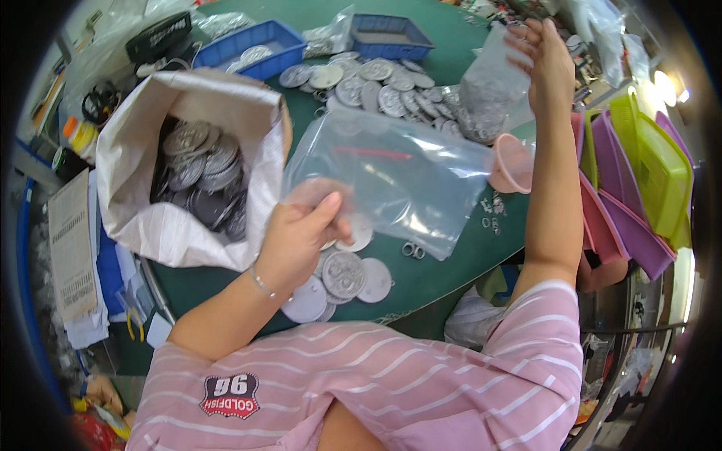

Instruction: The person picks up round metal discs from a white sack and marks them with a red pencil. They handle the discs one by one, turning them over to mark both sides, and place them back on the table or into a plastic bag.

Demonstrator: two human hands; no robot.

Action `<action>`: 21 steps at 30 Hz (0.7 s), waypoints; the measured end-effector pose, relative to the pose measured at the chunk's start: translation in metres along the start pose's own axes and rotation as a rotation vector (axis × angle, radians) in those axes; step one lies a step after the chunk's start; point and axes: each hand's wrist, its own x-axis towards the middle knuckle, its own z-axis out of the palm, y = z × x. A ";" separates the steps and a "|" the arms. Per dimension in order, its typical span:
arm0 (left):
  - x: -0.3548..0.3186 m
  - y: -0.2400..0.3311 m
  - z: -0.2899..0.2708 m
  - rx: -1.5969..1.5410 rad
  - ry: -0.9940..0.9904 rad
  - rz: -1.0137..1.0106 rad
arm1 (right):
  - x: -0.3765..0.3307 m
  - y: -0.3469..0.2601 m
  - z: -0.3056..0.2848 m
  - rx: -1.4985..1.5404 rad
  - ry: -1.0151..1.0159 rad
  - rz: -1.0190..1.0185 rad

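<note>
My left hand [297,233] pinches the left corner of a large clear plastic bag [406,188], which spreads flat over the table. Round silver medals [344,274] lie below that hand, partly covered by it. My right hand [549,64] is stretched out to the far right with its fingers apart and nothing visible in them. It is over or beside a cloudy plastic bag [492,83]; whether they touch I cannot tell. A heap of medals [380,86] lies beyond the clear bag.
A white woven sack [124,180] with medals inside stands at the left. Two blue trays [282,64] [391,34] are at the back. A pink cup [511,165] and small metal rings [492,210] lie right of the bag. Colourful plastic baskets [639,173] are stacked at the right.
</note>
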 end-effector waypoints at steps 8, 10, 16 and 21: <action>-0.011 -0.023 -0.005 0.151 -0.222 -0.190 | -0.232 0.005 -0.006 -0.524 -0.603 0.069; -0.014 -0.026 -0.012 0.084 -0.126 -0.372 | -0.249 0.012 -0.010 -0.466 -0.611 -0.057; -0.033 -0.039 -0.038 0.182 0.046 -0.180 | -0.218 0.056 -0.096 -0.880 0.144 -0.130; -0.065 -0.033 -0.056 0.583 0.099 0.066 | -0.189 0.107 -0.113 -1.326 0.034 -0.453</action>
